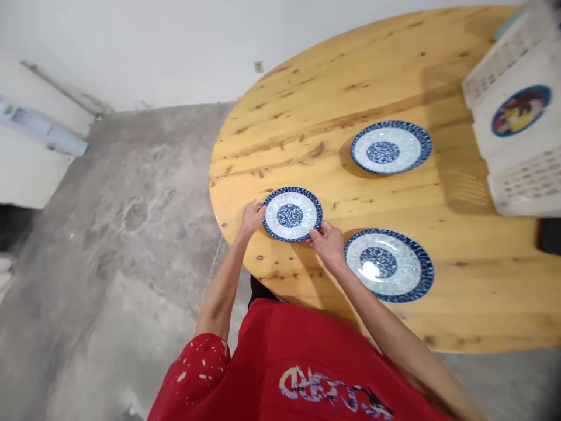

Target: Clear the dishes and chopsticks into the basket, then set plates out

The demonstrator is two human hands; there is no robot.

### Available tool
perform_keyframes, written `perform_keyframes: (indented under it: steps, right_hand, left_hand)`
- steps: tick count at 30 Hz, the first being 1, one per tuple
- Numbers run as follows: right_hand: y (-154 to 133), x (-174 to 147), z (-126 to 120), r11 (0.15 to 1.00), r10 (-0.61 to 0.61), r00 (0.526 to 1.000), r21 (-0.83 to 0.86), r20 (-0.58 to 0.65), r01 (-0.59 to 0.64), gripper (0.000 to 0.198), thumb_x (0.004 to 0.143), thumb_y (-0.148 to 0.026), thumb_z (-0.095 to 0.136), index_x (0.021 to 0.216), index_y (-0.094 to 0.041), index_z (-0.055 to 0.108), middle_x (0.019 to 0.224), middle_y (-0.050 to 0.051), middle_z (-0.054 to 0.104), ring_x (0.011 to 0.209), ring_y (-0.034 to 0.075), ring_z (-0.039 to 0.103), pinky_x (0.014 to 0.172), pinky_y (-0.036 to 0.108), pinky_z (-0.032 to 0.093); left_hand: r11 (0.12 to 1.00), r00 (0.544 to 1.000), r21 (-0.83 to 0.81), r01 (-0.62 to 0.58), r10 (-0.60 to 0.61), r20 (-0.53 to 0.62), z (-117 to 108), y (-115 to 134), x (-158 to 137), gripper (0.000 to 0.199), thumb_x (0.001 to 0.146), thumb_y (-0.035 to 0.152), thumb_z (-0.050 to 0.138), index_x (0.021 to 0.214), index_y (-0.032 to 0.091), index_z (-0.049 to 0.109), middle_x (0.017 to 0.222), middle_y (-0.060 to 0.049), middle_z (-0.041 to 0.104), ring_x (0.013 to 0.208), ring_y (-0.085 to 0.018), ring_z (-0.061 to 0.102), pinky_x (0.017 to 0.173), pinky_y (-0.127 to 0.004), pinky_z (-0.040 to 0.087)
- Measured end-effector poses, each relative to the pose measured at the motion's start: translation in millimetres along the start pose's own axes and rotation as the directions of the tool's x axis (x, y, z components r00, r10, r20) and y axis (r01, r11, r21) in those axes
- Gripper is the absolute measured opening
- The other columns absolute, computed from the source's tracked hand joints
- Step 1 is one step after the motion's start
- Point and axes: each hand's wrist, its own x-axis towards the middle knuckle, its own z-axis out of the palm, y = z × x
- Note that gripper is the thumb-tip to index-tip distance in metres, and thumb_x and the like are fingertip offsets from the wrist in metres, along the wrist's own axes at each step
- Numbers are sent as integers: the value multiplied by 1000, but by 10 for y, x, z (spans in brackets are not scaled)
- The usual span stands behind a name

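Note:
A round blue-and-white plate (290,215) is at the left end of the wooden table. My left hand (253,216) pinches its left rim, and my right hand (326,242) grips its lower right rim, thumb on top. Whether the plate rests on the wood or is slightly raised, I cannot tell. Just right of my right hand lies a second patterned plate (394,266), with light glaring off its centre. Farther back sits a third plate (391,147) of the same pattern.
The rounded wooden table (298,134) has its edge close to my body. At the right stands a white plastic basket (504,169) with perforated sides and an oval picture. Near it is a dark object (549,235). Grey concrete floor (144,234) stretches out on the left.

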Motion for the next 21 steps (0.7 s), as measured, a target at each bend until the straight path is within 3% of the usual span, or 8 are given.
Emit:
perform_keyframes:
  steps: [4,9,15,21]
  right_hand:
    - [-262,-108,615,973,179,978,169,-105,-160,11,74,-33,53,74,-23,56,65,5,69,66,25,70,60,29,51]
    - [-618,-105,1176,966,222,949,180,-222,-184,10,76,-34,52,72,-24,51,64,4,67,64,24,66,61,30,48]
    - [-831,116,1404,964,263,918,109,-296,-241,6,78,-29,51,76,-23,52,70,5,67,70,24,64,67,32,47]
    - [-965,268,1538,960,281,918,74,-282,-271,4,83,-25,50,82,-22,52,78,6,67,75,24,62,70,32,45]
  left_hand:
    - [998,989,41,-53,47,138,-394,-183,431,12,79,21,54,69,21,47,64,3,51,64,-14,49,62,-24,35]
    - [994,968,42,-97,84,235,-748,-324,889,8,79,22,53,71,21,50,66,2,54,63,-15,51,64,-26,36]
    - [989,949,4,-146,139,285,-783,-352,1289,12,80,31,54,77,20,58,70,1,58,66,-16,53,64,-26,38]
    - [978,952,102,-180,147,270,-793,-302,1518,13,78,30,51,80,19,59,72,1,58,69,-15,52,65,-24,40]
